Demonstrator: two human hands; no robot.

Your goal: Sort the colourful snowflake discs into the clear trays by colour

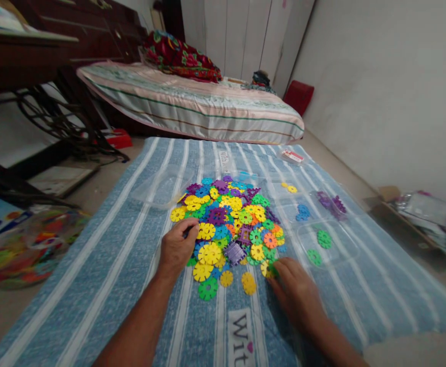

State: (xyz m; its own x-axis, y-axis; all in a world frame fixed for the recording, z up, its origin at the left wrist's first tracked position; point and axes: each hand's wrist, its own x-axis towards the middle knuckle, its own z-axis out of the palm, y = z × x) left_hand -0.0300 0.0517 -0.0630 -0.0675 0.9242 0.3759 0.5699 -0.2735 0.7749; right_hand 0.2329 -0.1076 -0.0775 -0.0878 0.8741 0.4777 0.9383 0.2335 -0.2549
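A heap of notched plastic building discs (215,216) in yellow, green, blue, purple and orange lies on a blue striped cloth (131,244). At the heap's left edge, my left hand (177,246) is closed, thumb and fingers together; whatever it holds, if anything, is hidden. My right hand (297,291) is at the heap's lower right, its fingertips closed on a green notched disc (273,269) that is partly covered. Near the front lie a loose green disc (208,289) and a yellow disc (248,283). Purple square pieces (234,253) rest on top of the heap.
To the right, a clear tray (332,260) has green discs in or under it. Blue discs (303,212), purple pieces (330,202) and small yellow discs (289,188) lie apart by colour. A clear plastic lid (154,188) is at left. A bed (207,109) stands beyond.
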